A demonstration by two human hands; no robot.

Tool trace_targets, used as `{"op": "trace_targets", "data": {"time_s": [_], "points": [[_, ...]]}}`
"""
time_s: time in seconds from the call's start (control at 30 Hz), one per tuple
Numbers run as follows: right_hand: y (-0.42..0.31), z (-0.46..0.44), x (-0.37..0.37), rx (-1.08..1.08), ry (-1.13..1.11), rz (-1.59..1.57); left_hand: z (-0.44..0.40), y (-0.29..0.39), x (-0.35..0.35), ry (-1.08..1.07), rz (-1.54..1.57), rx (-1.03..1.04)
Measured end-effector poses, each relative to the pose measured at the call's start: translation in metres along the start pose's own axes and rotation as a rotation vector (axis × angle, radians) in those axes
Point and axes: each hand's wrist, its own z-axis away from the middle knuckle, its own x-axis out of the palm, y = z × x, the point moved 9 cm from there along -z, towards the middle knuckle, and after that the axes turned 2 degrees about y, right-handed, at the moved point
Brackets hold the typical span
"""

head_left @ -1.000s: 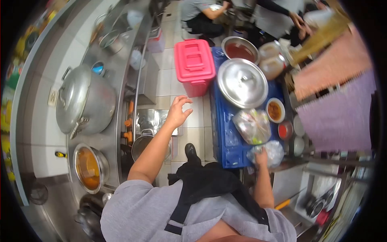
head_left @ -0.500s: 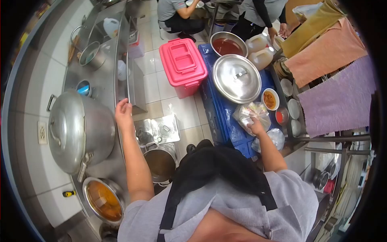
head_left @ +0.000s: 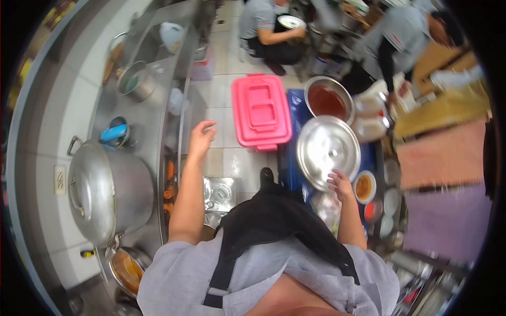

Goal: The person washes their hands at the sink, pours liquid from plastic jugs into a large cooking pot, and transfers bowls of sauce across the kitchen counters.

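Note:
My left hand (head_left: 201,139) hangs in the air over the tiled floor, beside the steel counter, with loosely bent fingers and nothing in it. My right hand (head_left: 341,184) is above the near edge of a round steel lid (head_left: 328,150), fingers apart; whether it touches the lid I cannot tell. Below the lid, partly behind my right arm, lies a blurred clear plastic bag (head_left: 326,207). A white bowl of orange-brown food (head_left: 365,187) stands to the right of that hand, near a small metal bowl of red contents (head_left: 373,210). Beneath is a blue cooler (head_left: 291,176).
A pink lidded bin (head_left: 262,113) stands ahead. Beyond the lid are a bowl of red liquid (head_left: 330,101) and jugs (head_left: 369,129). A large pot (head_left: 113,189) occupies the left counter. Two people, one crouching (head_left: 266,31) and one bending (head_left: 395,45), are farther off.
My right hand has let go of the plastic bag and moved up toward the lid. I have stepped forward and the view has shifted; the bending person now shows more fully.

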Motion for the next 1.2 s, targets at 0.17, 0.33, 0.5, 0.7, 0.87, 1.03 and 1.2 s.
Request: {"op": "trace_targets", "data": {"time_s": [0.17, 0.33, 0.5, 0.7, 0.87, 1.03, 1.2], "points": [[-0.111, -0.068, 0.041, -0.076, -0.134, 0.015, -0.071, 0.047, -0.01, 0.09, 0.022, -0.069], [-0.173, -0.097, 0.053, -0.118, -0.078, -0.112, -0.17, 0.083, -0.009, 0.132, 0.184, -0.02], [-0.169, -0.127, 0.056, -0.071, 0.012, -0.222, -0.284, 0.086, -0.059, 0.413, 0.441, 0.029], [-0.216, -0.155, 0.136, -0.063, 0.073, -0.246, -0.42, 0.171, -0.245, 0.822, -0.673, 0.23], [-0.319, -0.198, 0.299, -0.159, -0.026, -0.181, -0.534, 0.134, -0.398, 0.689, -1.183, -0.152], [-0.444, -0.23, 0.574, -0.335, -0.421, 0.073, -0.569, 0.107, -0.44, 0.777, -1.013, -0.284], [-0.486, -0.229, 0.821, -0.289, -0.839, 0.153, -0.594, 0.126, -0.37, 0.336, -1.289, -0.232]]}}
